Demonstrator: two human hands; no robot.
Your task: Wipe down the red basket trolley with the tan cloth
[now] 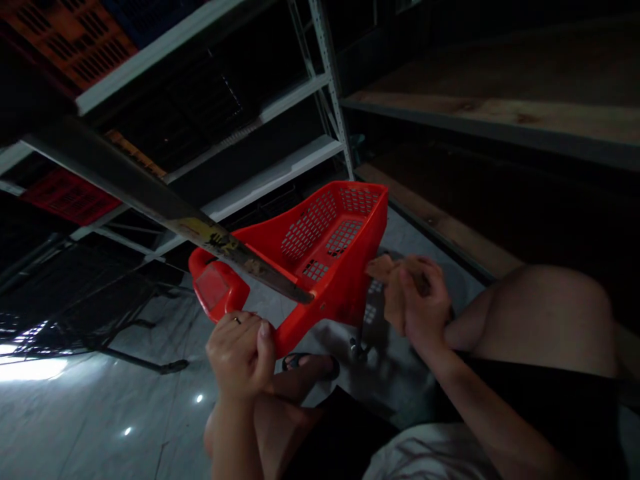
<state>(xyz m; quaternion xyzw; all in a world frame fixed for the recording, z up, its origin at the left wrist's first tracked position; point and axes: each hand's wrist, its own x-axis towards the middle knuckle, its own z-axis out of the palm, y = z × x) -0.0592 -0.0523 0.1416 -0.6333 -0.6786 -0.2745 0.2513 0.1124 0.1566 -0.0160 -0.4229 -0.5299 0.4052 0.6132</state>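
Beyond the obstructing metal bar (pixel 170 205), the red basket (pixel 356 277) is open above.

Bright red cart (pixel 360 267) (basket patterned with slots), brown scrap (pixel 395 303), grey floor (pixel 100 450), orange crate (pixel 75 37)

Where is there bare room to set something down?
Bare floor lies between the dark frame and the left hand; the visible inside of the red cart looks free. The cart's near end is crowded: left hand on handle, metal bar seen across.
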